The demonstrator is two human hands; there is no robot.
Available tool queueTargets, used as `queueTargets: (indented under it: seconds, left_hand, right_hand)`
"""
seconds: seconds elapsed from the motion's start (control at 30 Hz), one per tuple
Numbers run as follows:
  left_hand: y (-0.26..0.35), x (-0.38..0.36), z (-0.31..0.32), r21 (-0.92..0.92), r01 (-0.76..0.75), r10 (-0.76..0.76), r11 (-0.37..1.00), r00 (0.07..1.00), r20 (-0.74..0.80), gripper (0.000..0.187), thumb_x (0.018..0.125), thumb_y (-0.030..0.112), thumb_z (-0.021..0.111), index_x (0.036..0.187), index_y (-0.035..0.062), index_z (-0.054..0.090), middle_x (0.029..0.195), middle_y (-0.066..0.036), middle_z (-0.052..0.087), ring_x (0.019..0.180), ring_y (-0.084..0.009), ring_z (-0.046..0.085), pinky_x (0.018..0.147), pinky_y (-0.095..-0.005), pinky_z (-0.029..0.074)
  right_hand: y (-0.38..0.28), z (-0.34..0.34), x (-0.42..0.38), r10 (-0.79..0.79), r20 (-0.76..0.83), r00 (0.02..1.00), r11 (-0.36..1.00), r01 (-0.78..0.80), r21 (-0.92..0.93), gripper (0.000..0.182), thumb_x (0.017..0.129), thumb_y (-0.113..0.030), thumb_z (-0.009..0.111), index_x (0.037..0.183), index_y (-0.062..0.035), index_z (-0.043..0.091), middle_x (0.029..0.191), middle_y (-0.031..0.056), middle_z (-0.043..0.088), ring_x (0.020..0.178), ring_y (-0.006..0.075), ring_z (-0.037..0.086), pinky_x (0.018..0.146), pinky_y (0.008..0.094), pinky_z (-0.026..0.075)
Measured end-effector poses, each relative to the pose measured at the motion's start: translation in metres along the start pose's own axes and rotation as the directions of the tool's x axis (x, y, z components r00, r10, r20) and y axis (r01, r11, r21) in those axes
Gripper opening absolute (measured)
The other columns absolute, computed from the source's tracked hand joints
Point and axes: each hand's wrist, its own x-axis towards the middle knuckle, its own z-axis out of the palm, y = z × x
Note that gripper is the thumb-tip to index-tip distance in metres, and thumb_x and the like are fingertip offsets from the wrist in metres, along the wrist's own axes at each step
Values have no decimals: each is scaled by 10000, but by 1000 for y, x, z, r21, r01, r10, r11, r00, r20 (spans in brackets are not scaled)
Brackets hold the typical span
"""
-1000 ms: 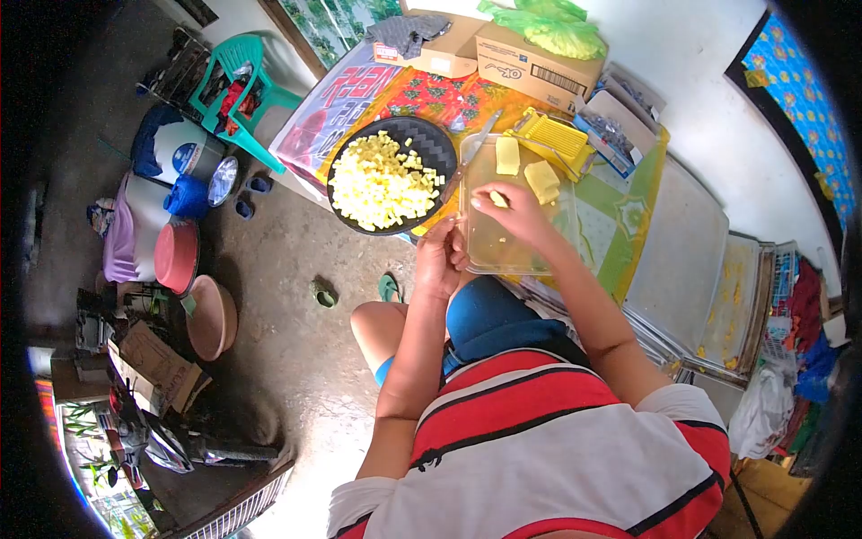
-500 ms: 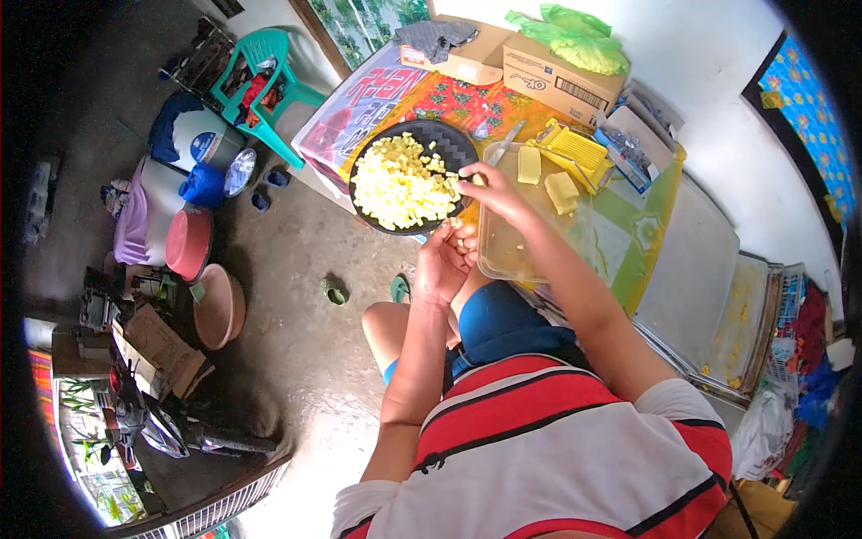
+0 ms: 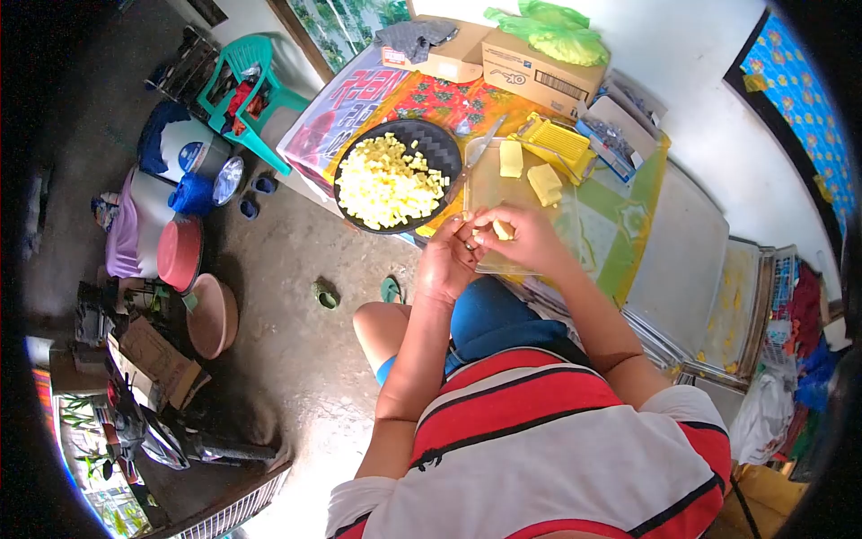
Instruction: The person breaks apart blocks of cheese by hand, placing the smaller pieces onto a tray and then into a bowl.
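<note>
My left hand (image 3: 449, 262) is closed, fingertips together at the near left corner of a clear plastic tray (image 3: 575, 235); what it pinches is too small to make out. Touching it, my right hand (image 3: 525, 241) curls round a small yellow piece (image 3: 503, 231) that looks like dough. Just beyond my hands, a round black tray (image 3: 441, 160) bears a heap of small yellow cut pieces (image 3: 388, 184). Two larger yellow blocks, a rectangular one (image 3: 511, 158) and an uneven one (image 3: 545, 184), lie in the clear tray. A knife (image 3: 486, 140) rests near its far left edge.
A yellow ribbed board (image 3: 555, 144) and an open box of small packets (image 3: 611, 144) lie to the right. Cardboard boxes (image 3: 539, 76) stand at the table's back. A green chair (image 3: 235, 90), basins (image 3: 214, 314) and slippers (image 3: 325, 295) are on the floor at left.
My right hand has moved from the black tray's right edge back toward me, carrying the yellow piece, and now meets my left hand. The camera view has shifted slightly.
</note>
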Motion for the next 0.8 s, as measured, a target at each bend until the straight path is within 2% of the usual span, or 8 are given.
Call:
queueTargets:
  seconds: [0.1,0.2,0.3,0.4,0.5,0.6,0.8]
  left_hand:
    - [-1,-1,3,18,-12,11,1000,999,40,235,964,229,455,1065,47,563,1061,-117,659,934,-193,631,868,-343,493]
    - [2,-7,9,36,21,-22,999,999,37,173,960,220,464,1048,98,549,1147,-105,637,963,-181,628,847,-328,499]
    - [4,-12,16,2,7,-7,1000,999,39,222,958,208,480,1094,50,554,1071,-125,655,974,-201,629,889,-359,489]
    - [5,-18,20,81,-117,109,990,990,90,197,943,167,519,1077,32,571,1063,-125,659,987,-205,633,886,-354,498]
    - [7,-19,17,395,-182,178,901,983,47,178,919,126,574,1043,4,609,1029,-119,668,970,-200,643,872,-333,508]
    - [9,-21,18,519,-206,174,830,979,109,175,901,119,612,1004,-20,642,982,-117,679,927,-184,655,858,-300,508]
    - [15,-30,31,585,-219,145,781,975,172,188,883,96,636,999,-51,653,938,-132,687,884,-179,659,839,-290,516]
  right_hand:
    - [1,-1,-2,23,45,999,988,-16,-152,170,792,-191,698,925,-90,667,915,66,680,811,240,664,713,327,507]
    - [-5,-4,-2,85,54,995,990,-78,-116,170,799,-186,694,939,-92,671,929,82,679,830,237,660,737,320,504]
    - [1,1,-4,96,-5,995,989,-95,117,161,827,-180,682,944,-71,674,908,58,686,813,180,653,732,304,500]
    - [4,0,-3,238,-3,971,875,-213,434,159,857,-160,664,954,-34,673,894,26,680,813,109,619,731,276,490]
    - [-6,-13,-2,364,51,930,836,-351,421,171,865,-144,662,967,-6,666,890,12,668,827,75,588,747,256,481]
    - [-16,-26,2,443,184,877,791,-479,380,167,859,-128,667,969,-3,660,884,29,667,837,84,596,777,251,474]
    - [-20,-34,4,307,240,921,829,-383,407,162,852,-129,675,967,-17,660,908,28,657,853,100,593,803,257,460]
